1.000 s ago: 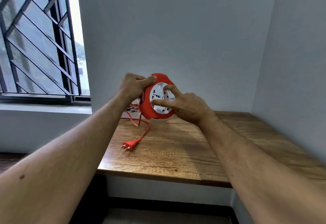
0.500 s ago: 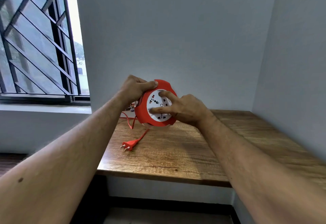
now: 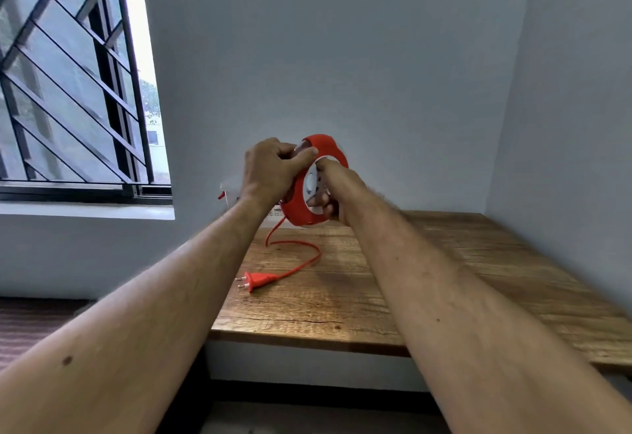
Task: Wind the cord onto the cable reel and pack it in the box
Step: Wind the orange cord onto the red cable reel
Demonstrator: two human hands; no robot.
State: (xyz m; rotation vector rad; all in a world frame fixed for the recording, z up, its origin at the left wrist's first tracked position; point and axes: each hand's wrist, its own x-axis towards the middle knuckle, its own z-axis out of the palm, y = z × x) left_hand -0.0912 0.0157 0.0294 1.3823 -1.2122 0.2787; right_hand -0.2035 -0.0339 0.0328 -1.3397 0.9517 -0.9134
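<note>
At the centre of the frame the red cable reel [image 3: 301,204] is held in the air above the far edge of the wooden table [image 3: 444,279], the left hand [image 3: 270,170] gripping its upper left rim with curled fingers and thumb. The right hand [image 3: 337,190] curls onto its white socket face. The cord [image 3: 301,264] hangs down from the reel, loops on the tabletop and ends in the plug [image 3: 254,280] lower left of the reel.

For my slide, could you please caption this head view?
Both hands, left and right, hold a red plastic cable reel above a wooden table, red plug resting there.
</note>
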